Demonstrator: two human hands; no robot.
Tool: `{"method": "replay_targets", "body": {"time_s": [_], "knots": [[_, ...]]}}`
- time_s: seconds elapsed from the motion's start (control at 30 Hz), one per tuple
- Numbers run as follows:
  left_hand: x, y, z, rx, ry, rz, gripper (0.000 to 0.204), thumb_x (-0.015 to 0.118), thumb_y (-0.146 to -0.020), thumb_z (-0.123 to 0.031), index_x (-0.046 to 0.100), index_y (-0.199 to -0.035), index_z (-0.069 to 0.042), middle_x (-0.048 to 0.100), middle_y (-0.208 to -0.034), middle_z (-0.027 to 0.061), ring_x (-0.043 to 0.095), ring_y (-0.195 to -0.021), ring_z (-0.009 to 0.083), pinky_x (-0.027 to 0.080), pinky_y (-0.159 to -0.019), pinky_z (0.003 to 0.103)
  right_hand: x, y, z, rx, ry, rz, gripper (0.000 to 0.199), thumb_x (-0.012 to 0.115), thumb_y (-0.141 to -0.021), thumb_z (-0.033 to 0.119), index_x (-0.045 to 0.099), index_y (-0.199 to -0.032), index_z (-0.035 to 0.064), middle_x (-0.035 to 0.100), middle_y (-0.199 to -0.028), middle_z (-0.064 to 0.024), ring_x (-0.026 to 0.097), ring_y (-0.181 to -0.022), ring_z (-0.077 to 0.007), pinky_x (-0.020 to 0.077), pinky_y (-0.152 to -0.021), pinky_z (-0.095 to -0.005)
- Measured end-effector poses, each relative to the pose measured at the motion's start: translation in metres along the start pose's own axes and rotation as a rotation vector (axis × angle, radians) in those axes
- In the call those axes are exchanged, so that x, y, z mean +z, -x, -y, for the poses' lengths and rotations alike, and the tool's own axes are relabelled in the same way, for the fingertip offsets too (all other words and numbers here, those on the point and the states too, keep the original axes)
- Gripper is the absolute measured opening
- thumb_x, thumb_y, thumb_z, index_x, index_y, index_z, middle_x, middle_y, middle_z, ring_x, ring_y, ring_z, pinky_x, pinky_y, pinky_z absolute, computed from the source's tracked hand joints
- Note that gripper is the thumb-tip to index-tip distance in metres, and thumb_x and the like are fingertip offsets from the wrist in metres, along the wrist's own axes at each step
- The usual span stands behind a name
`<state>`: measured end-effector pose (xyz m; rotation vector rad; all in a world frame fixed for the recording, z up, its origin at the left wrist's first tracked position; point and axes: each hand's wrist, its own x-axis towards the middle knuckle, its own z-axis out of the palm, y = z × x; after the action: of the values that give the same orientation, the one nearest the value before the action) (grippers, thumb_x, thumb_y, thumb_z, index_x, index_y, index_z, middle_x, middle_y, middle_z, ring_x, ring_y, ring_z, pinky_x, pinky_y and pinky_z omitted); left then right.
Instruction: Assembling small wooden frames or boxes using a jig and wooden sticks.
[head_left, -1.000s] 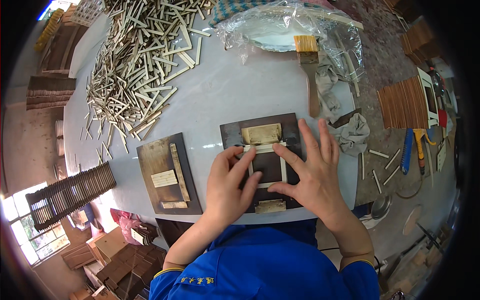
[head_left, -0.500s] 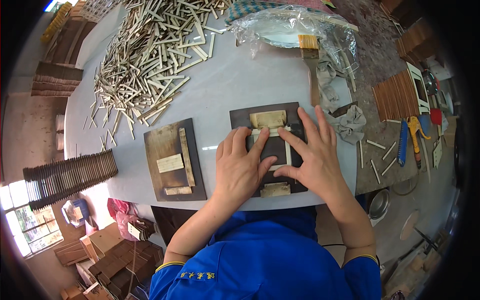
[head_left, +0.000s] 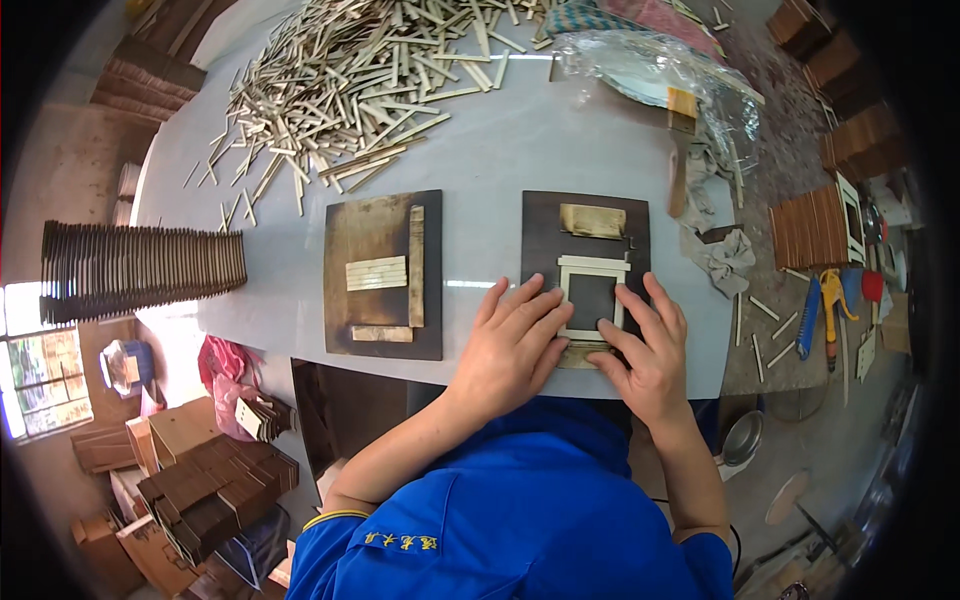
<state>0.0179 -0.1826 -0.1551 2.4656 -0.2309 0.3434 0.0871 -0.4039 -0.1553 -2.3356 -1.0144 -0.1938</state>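
My left hand [head_left: 512, 345] lies flat on the near left part of a dark jig board [head_left: 585, 230], fingertips against the left side of a small pale wooden frame [head_left: 592, 295]. My right hand [head_left: 645, 350] presses the frame's right and bottom sides, fingers spread. The frame is a rectangle of thin light sticks, its dark middle showing. A tan block sits fixed at the board's far end. A second dark jig board [head_left: 383, 272] with pale stop strips lies to the left, untouched.
A big heap of loose wooden sticks [head_left: 350, 80] covers the far table. A brush [head_left: 680, 150] and a plastic-wrapped dish [head_left: 650, 70] lie at the far right, a rag [head_left: 728, 255] beside the board. Stacked dark slats [head_left: 140, 270] stand at left; tools lie at right.
Both hands have slid back toward me off the frame's middle, so the whole pale frame now shows. The view has shifted closer over the boards.
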Motion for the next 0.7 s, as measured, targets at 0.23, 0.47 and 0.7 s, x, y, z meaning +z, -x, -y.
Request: {"method": "replay_targets", "body": {"time_s": [0.23, 0.47, 0.7], "knots": [[-0.006, 0.005, 0.002, 0.020, 0.044, 0.024, 0.044, 0.080, -0.089, -0.014, 0.071, -0.131, -0.005, 0.068, -0.142, 0.0112, 0.059, -0.140, 0.0335, 0.038, -0.122, 0.054, 0.000, -0.003, 0.004, -0.039, 0.030, -0.008, 0.029, 0.086, -0.082, 0.025, 0.078, -0.102, 0.0061, 0.068, -0.138, -0.0102, 0.053, -0.142, -0.0353, 0.0433, -0.112, -0.0503], [-0.011, 0.006, 0.003, 0.019, 0.112, 0.052, 0.046, 0.080, -0.088, -0.013, 0.070, -0.132, -0.005, 0.068, -0.144, 0.0112, 0.058, -0.141, 0.0334, 0.036, -0.124, 0.055, -0.001, -0.001, 0.002, -0.077, 0.067, 0.028, 0.026, 0.086, -0.082, 0.022, 0.078, -0.102, 0.0063, 0.069, -0.137, -0.0082, 0.055, -0.140, -0.0332, 0.0447, -0.111, -0.0493], [-0.035, 0.017, 0.023, -0.011, 0.142, 0.030, 0.048, 0.080, -0.087, -0.010, 0.069, -0.133, -0.005, 0.065, -0.146, 0.0142, 0.058, -0.141, 0.0349, 0.035, -0.124, 0.054, -0.004, -0.006, 0.002, -0.089, 0.054, 0.047, 0.032, 0.084, -0.083, 0.021, 0.076, -0.109, 0.0042, 0.070, -0.135, -0.0088, 0.057, -0.137, -0.0338, 0.0447, -0.111, -0.0495]]}}
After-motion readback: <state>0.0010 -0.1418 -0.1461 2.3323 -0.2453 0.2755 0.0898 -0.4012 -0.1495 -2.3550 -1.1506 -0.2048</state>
